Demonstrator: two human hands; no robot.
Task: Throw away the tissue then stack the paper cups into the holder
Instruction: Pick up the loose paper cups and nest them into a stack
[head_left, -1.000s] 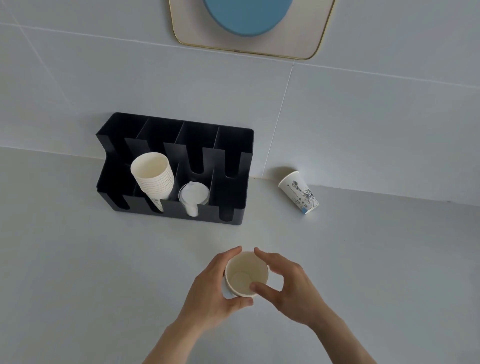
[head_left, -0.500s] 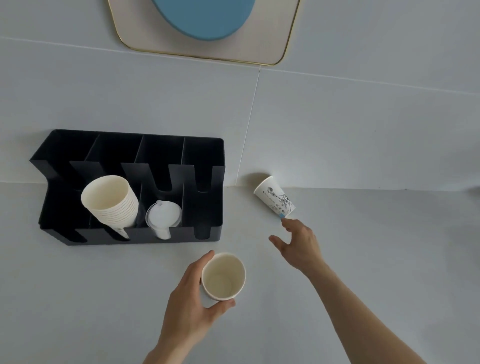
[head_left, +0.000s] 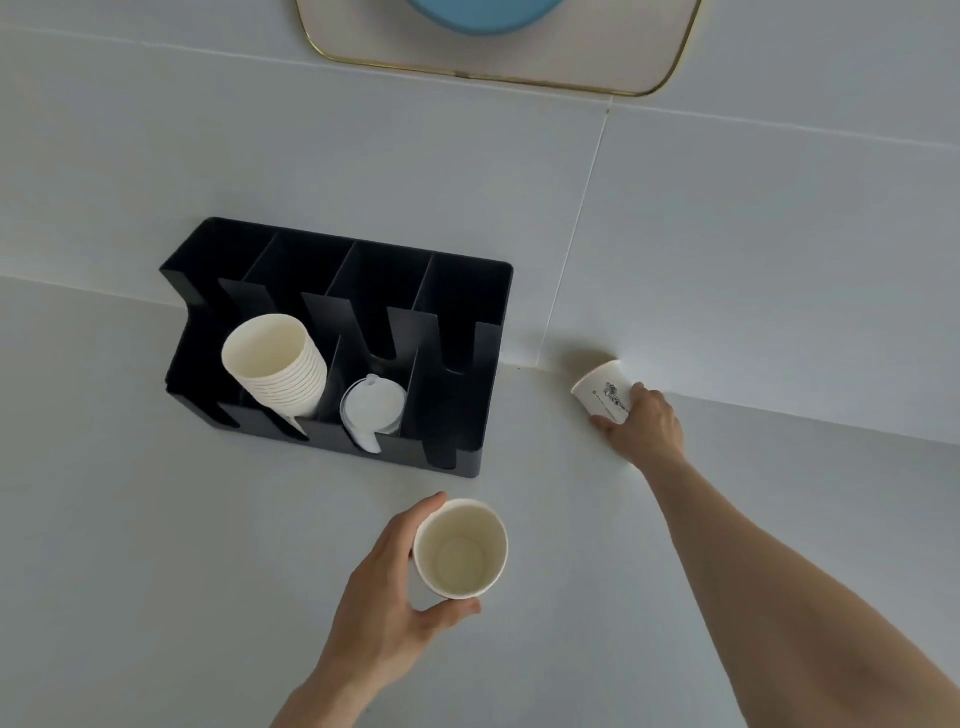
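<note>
The right hand (head_left: 644, 426) has reached the printed cup (head_left: 602, 392) right of the holder (head_left: 467, 364), fingers closing round it; the left hand (head_left: 384, 587) grips the plain cup (head_left: 461, 548), ready for nesting.

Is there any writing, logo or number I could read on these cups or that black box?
White paper cup with a dark printed drawing, gripped by the right hand: small print beside the drawing, too blurred to read.
Plain paper cup in the left hand: none.
Black plastic holder, its cup stack: none.
</note>
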